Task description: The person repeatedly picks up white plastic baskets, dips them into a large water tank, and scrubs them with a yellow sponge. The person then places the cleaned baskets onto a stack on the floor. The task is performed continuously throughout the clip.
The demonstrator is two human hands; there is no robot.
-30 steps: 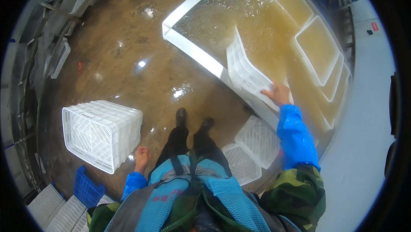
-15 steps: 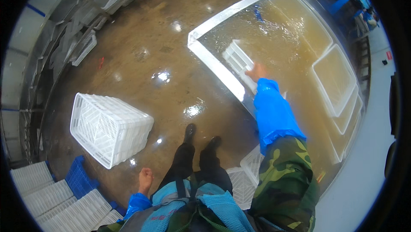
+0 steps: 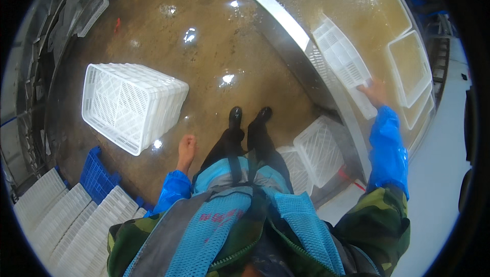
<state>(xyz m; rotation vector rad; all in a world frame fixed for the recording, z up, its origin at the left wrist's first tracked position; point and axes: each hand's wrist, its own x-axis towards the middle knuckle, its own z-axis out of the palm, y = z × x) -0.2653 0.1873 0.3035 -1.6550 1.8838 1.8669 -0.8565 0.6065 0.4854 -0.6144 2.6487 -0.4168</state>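
Item held: a white crate (image 3: pixel 343 55), perforated plastic, set lengthwise just inside the near wall of a tank (image 3: pixel 282 10) of murky brown water. How much of it is submerged cannot be determined. The right hand (image 3: pixel 375 94) is closed on the crate's near end, thumb on the side toward the rim; the fingers are blurred, so the depth of the grip cannot be confirmed.

Handling, as judged: light and stiff, slick when wet, and heavier while water drains through its holes. The rim at either short end appears the soundest hold; the thin lattice walls (the likeliest part to crack) are the poorer choice.

Beside it in the tank, a submerged crate (image 3: pixel 410 67) lies near the far side. Outside the wall, two flat crates (image 3: pixel 320 150) overlap on the floor (image 3: pixel 204 47). The left hand (image 3: pixel 187 147) is loosely fisted, nothing seen in it, near a nested crate stack (image 3: pixel 133 104) lying on its side. Lower left: a blue lattice panel (image 3: pixel 97 172) and further white stacks (image 3: pixel 56 218).
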